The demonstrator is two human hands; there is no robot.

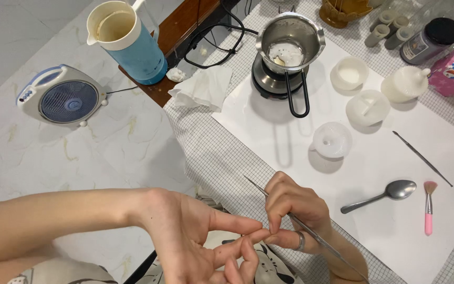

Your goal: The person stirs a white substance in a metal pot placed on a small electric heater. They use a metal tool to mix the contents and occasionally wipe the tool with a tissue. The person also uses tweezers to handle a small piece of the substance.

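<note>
My right hand (295, 213) is closed around a thin metal pick tool (256, 185) whose pointed end juts up and left over the checked cloth. My left hand (195, 236) is held palm up beside it with fingers spread, and its fingertips touch the right hand's fingers near the table's front edge. The left hand holds nothing that I can see. A ring sits on one right finger.
On the white sheet (269, 126) lie a spoon (384, 194), a pink brush (429, 208), a second thin tool (421, 158) and several white moulds (332, 140). A steel melting pot (290, 44) sits on a small burner. A blue jug (127, 39), crumpled tissue (203, 87) and a small fan (61, 97) stand at left.
</note>
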